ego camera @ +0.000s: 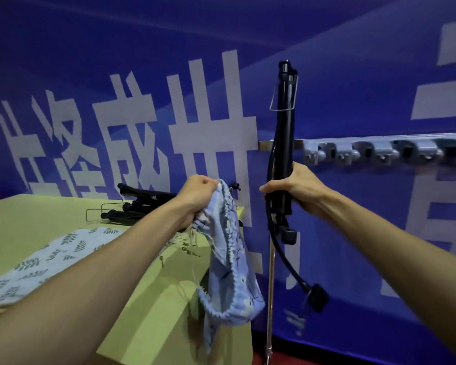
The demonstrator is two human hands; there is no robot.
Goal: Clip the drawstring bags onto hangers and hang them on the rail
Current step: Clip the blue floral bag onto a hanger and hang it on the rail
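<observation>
Left hand (198,194) is fisted on the gathered top edge of a light blue drawstring bag (228,248), knuckles up. It holds the bag above the right edge of the yellow-green table (50,214). The bag hangs limp past that edge, off the tabletop, with its ruffled opening facing right and loose strings trailing.

Right hand (298,189) is wrapped around a black hanger (283,143), fingers curled round the bar. It is to the right of the table, clear of it. The hanger is held upright, and a thin wire clip loop (282,100) shows near its top. One black clip (317,297) dangles low on a curved black arm, and another sits just under the hand. The bag and the held hanger are near each other but not touching.

On the table:
- A second drawstring bag (45,262), pale with a leaf print, lies flat at the near left, partly under the left forearm.
- A pile of spare black hangers (140,204) lies at the far side, with wire loops sticking out to the left.

Right of the table, a silver rail (264,145) runs horizontally behind the held hanger, and a row of grey fittings (366,152) sits along it. A thin silver upright pole (270,285) stands just off the table's right edge. A blue banner (353,75) with big white characters fills the background behind the table.
</observation>
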